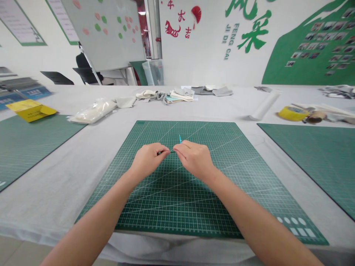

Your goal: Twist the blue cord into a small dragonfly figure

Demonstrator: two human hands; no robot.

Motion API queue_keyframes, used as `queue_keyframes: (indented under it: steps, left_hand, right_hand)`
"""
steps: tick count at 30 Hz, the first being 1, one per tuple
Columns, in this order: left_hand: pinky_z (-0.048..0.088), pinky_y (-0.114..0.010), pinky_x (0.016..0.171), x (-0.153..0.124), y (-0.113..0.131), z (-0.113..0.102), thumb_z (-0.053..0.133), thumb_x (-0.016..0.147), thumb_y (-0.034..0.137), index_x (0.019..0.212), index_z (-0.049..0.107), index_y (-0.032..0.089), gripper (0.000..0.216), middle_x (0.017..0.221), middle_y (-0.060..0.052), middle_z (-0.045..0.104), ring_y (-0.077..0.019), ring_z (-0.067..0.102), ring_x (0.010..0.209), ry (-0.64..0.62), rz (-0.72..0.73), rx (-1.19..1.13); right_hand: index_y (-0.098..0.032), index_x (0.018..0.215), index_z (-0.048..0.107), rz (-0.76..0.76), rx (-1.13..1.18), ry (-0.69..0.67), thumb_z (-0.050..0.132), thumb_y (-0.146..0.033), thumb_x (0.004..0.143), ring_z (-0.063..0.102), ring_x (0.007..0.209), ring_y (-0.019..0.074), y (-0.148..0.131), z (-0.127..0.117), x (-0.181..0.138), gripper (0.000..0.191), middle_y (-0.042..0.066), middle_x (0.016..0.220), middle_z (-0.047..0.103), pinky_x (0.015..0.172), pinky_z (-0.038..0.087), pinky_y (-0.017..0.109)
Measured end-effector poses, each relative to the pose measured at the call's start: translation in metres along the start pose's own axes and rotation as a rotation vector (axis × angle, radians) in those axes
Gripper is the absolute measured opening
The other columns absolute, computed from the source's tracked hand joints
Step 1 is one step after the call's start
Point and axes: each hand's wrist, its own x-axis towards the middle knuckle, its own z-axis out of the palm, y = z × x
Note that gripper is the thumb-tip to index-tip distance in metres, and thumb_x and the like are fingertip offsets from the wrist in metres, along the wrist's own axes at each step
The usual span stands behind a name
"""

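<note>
because so little of the thin dark strand [172, 151] shows, i judge its handling cautiously from my remote seat. it spans the short gap between the left hand [149, 158] and the right hand [196, 157], above the gridded green cutting mat [244, 159] on the tabletop [69, 166]. both hands are closed in fingertip pinches, thumb against forefinger, gripping the strand from either side. a slim bright-blue piece [180, 139] pokes up beyond the right fingers; whether it joins the strand, i can't tell.

i'd expect the strand to be very light and probably pliable, though its straight run could mean tension or stiffness. being so fine, it might slip or twist between bare fingers, so i'd favour a firm pinch close to each side of the gap. how fragile it is, i can't tell.
</note>
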Motion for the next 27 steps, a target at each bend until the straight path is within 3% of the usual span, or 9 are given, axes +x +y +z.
queue_keyframes:
  steps: [10,13,19,27]
  left_hand:
    - [0.036,-0.025,0.063,-0.001,0.004,-0.008,0.056,0.081,0.018,0.075,0.073,0.024,0.019,0.075,-0.001,0.069,-0.0166,0.058,0.069,-0.155,0.124,0.087]
    - [0.035,-0.024,0.061,-0.002,0.005,-0.009,0.055,0.080,0.017,0.074,0.073,0.024,0.021,0.074,0.000,0.069,-0.0161,0.058,0.068,-0.188,0.157,0.102]
    - [0.036,-0.025,0.060,-0.003,0.005,-0.010,0.058,0.080,0.022,0.074,0.074,0.025,0.018,0.074,-0.002,0.068,-0.0163,0.057,0.066,-0.236,0.188,0.007]
    - [0.039,-0.025,0.062,-0.004,0.012,-0.015,0.059,0.081,0.023,0.074,0.075,0.024,0.017,0.071,-0.003,0.066,-0.0166,0.056,0.066,-0.339,0.170,-0.102]
  right_hand:
    - [-0.022,0.086,0.069,0.064,0.233,0.005,0.049,-0.025,0.092,0.058,0.076,0.0136,0.012,-0.005,0.006,0.021,0.002,0.083,0.067,0.064,0.034,0.026]
    - [-0.022,0.082,0.069,0.111,0.344,-0.011,0.056,-0.023,0.086,0.055,0.070,0.0122,0.014,-0.008,0.009,0.013,0.000,0.077,0.065,0.064,0.035,0.025]
    - [-0.021,0.073,0.071,0.302,0.613,-0.089,0.066,-0.029,0.078,0.033,0.048,0.0079,0.027,-0.010,0.013,0.010,-0.006,0.048,0.041,0.052,0.025,0.025]
    - [-0.018,0.072,0.070,0.458,0.910,-0.189,0.070,-0.033,0.072,0.025,0.045,0.0061,0.043,-0.004,0.015,0.015,-0.009,0.045,0.032,0.046,0.019,0.023]
